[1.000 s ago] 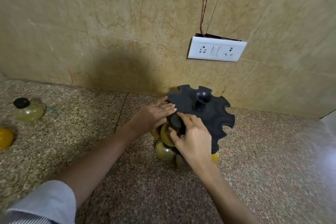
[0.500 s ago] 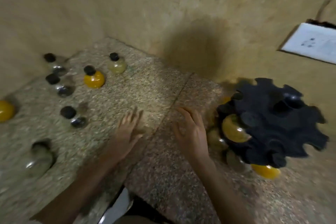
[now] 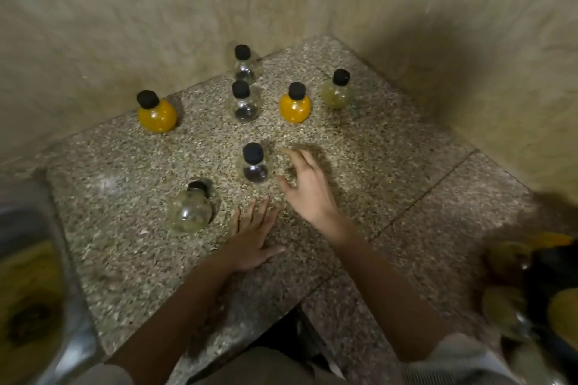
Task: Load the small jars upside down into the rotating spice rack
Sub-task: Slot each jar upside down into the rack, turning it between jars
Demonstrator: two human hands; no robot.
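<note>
Both hands have left the rack (image 3: pixel 544 297), now blurred at the right edge, and come over the counter (image 3: pixel 391 141). Right hand (image 3: pixel 308 187) hovers wide open just beside a dark jar (image 3: pixel 255 164). Left hand (image 3: pixel 253 234) lies flat, empty. Six other jars stand beyond.

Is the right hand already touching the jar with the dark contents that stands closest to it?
Apart. The head view shows speckled counter between the open fingers of the right hand and the dark-filled jar; the hand holds nothing.
</note>
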